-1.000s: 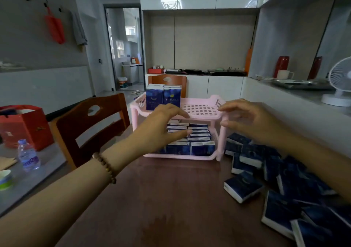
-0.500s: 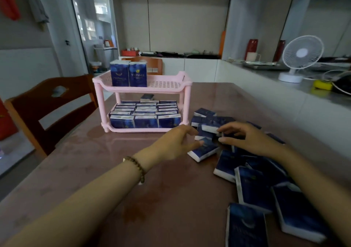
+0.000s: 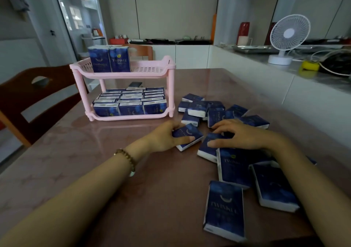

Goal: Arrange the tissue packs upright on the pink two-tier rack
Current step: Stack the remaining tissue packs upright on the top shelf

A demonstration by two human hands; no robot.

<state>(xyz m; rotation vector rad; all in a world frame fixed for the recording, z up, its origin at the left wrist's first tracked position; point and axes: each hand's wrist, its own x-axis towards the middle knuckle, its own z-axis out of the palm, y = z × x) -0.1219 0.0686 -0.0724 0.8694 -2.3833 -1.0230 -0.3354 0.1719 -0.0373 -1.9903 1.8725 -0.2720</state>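
The pink two-tier rack (image 3: pixel 171 79) stands on the brown table (image 3: pixel 95 151). Two dark blue tissue packs (image 3: pixel 109 58) stand upright at the left of its top tier. Its bottom tier is filled with several upright packs (image 3: pixel 129 102). A loose heap of packs (image 3: pixel 212 108) lies flat to the right of the rack. My left hand (image 3: pixel 167 137) closes around one flat pack (image 3: pixel 187 132), thumb under its near edge. My right hand (image 3: pixel 241 134) lies over another flat pack (image 3: pixel 209 148), fingers curled on it.
A wooden chair (image 3: pixel 36 98) stands at the table's left side and another chair (image 3: pixel 141 51) behind the rack. A white fan (image 3: pixel 286 38) and cables sit on the counter to the right. More packs (image 3: pixel 225 208) lie near the table's front edge.
Both hands left the rack and came down to the loose heap. The left hand has closed on a flat pack and the right has settled on another.
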